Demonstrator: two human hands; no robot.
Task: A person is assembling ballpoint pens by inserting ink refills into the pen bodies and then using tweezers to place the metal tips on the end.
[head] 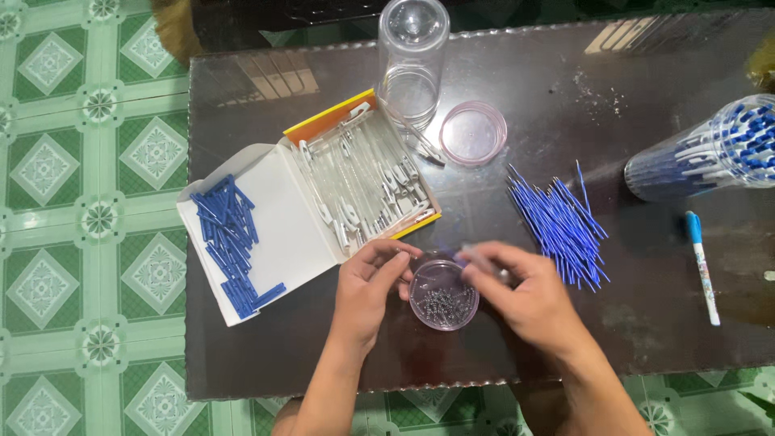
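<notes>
Over a small clear round dish (443, 299) of tiny metal springs, my left hand (369, 287) pinches its fingertips at the dish's left rim; what it holds, if anything, is too small to see. My right hand (525, 291) grips a clear pen barrel (484, 262) above the dish's right side. An open box (363, 182) of clear pen barrels lies just beyond my hands. On the box's white lid sit several blue pen caps (230, 238). A pile of blue ink refills (561, 226) lies right of my right hand.
On the dark table (630, 323) a tall clear jar (412, 60) stands at the back, with its pink-rimmed lid (473, 133) beside it. A jar of finished blue pens (710, 149) lies at the right edge. One assembled pen (702, 266) rests below it. The floor is green tile.
</notes>
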